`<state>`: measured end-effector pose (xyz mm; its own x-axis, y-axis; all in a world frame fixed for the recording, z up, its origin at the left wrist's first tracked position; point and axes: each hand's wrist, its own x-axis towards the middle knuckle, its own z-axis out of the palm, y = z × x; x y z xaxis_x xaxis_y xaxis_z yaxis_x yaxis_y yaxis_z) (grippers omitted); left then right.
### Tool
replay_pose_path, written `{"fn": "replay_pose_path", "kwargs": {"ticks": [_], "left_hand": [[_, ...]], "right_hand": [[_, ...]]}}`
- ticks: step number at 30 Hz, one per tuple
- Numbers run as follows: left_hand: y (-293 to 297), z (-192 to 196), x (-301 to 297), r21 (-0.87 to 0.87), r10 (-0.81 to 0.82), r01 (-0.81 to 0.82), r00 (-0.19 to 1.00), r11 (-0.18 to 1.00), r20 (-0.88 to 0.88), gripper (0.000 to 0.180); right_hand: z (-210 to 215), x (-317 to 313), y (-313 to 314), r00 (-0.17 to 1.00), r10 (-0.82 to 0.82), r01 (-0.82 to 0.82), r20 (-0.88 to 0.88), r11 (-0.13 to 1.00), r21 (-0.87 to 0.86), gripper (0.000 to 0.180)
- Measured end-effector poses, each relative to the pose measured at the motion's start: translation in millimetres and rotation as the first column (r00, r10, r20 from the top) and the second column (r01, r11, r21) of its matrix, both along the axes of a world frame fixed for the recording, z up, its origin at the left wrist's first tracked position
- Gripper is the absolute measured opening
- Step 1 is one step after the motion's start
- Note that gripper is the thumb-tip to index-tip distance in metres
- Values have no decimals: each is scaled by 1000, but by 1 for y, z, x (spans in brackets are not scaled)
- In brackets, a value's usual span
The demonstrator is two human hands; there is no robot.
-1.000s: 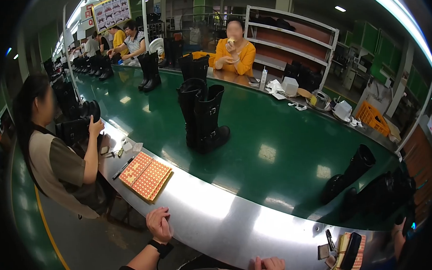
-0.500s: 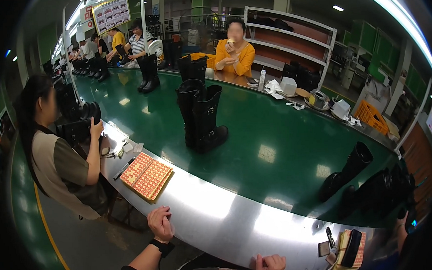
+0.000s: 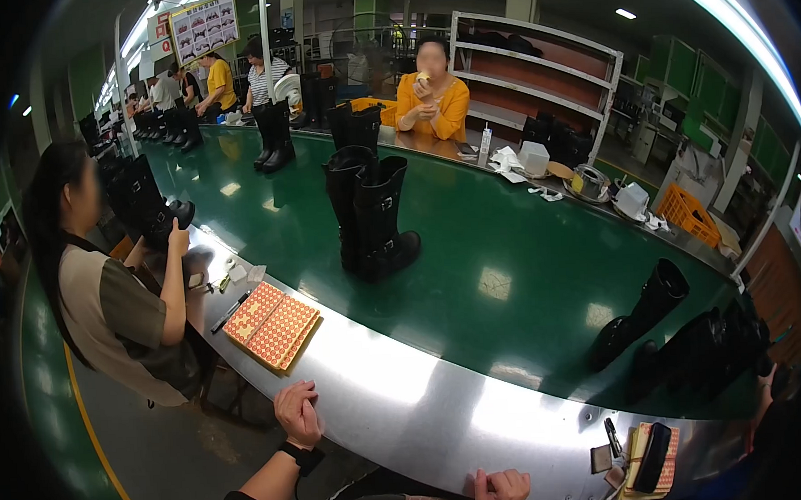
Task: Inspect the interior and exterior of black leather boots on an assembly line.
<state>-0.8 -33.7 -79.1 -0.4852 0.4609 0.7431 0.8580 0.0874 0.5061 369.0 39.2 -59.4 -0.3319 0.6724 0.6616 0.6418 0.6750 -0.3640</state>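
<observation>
My left hand [image 3: 298, 413] rests on the front edge of the metal tabletop [image 3: 370, 376], its fingers loosely curled with nothing seen in them. A dark band circles that wrist. Lower down, my right hand [image 3: 501, 491] lies at the same edge, fingers bent inward and nothing visible in it. Nearest to my left hand is an orange-and-white patterned notebook [image 3: 272, 327], with a black pen [image 3: 231, 313] beside it. Beyond, a pair of tall black buckled boots [image 3: 377, 220] stands upright on the green surface [image 3: 471, 220], touched by neither hand.
On my left a seated person [image 3: 106, 272] holds a black boot [image 3: 139, 199]. Another person in yellow [image 3: 434, 101] sits across. More black boots [image 3: 645, 315] stand at right, near a second notebook with a dark case [image 3: 651, 458] on top. A white rack [image 3: 535, 61] stands behind.
The person on my left has tilted the boot so its shaft points up. A hand at the far right has shifted. My own hands have stayed in place.
</observation>
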Motion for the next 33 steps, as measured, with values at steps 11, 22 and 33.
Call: {"fn": "replay_pose_path", "kwargs": {"ticks": [11, 22, 33], "left_hand": [[0, 1, 1, -9, 0, 0, 1000, 1000, -1, 19], [0, -1, -1, -16, 0, 0, 1000, 1000, 10, 20], [0, -2, 0, -10, 4, -4, 1000, 1000, 4, 22]], "right_hand": [[6, -1, -1, 1000, -3, 3, 9, 1000, -3, 33], [4, -3, -1, 1000, 3, -3, 14, 1000, -4, 31], [5, -1, 0, 1000, 8, -7, 27, 999, -32, 32]]}}
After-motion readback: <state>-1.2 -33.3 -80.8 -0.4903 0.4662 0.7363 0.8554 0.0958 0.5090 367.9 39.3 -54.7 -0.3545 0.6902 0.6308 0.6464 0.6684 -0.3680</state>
